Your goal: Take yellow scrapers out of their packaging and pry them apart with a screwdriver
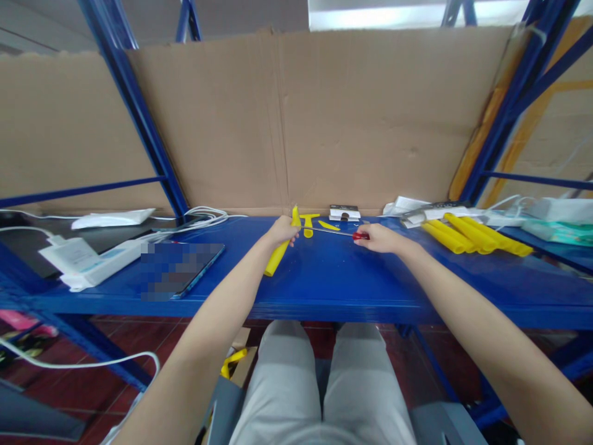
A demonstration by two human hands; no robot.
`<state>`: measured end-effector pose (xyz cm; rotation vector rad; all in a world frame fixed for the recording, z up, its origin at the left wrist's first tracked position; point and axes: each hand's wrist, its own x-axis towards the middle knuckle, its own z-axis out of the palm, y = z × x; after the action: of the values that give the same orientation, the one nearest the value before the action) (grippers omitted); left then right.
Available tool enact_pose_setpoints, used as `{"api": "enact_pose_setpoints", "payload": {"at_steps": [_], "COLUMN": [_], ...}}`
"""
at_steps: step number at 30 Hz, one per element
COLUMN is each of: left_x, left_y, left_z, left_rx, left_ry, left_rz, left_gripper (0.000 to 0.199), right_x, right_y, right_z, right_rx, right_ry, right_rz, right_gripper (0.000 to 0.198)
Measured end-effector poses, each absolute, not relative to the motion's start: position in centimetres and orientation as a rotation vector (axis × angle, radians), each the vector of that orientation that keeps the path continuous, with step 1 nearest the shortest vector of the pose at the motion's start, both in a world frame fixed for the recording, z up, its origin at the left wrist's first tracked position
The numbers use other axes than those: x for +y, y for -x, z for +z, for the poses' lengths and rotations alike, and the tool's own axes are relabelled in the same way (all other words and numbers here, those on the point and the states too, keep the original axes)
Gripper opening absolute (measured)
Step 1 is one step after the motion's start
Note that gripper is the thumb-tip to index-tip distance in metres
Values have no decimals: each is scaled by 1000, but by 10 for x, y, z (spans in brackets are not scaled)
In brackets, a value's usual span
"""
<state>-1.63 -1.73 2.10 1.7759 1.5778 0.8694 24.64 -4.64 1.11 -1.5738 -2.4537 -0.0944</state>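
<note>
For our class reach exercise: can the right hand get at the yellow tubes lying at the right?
Probably yes: nothing visible blocks the way to the yellow tubes, though the right hand holds a red-handled tool.

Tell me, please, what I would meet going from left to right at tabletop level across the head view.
White charger plug, flat dark device, left hand around a yellow tube, T-shaped yellow piece, curved yellow piece, right hand on a red handle, row of yellow tubes.

This looks like a workshop: there is a blue metal work table point(333, 275), a big cardboard wall point(389, 117), a red-handled tool point(360, 236) and yellow tubes point(479, 237) in a pile
</note>
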Motion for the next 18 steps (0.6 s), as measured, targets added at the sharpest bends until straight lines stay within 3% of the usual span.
{"api": "enact_pose_setpoints", "payload": {"at_steps": [18], "left_x": [-18], "left_y": [19], "left_z": [22], "left_rx": [1584], "left_ry": [-1730], "left_rz": [963], "left_gripper": [25], "right_x": [-48], "right_y": [-245], "right_z": [9], "right_rx": [-2430], "right_ry": [1565], "right_rz": [-133], "right_gripper": [21]}}
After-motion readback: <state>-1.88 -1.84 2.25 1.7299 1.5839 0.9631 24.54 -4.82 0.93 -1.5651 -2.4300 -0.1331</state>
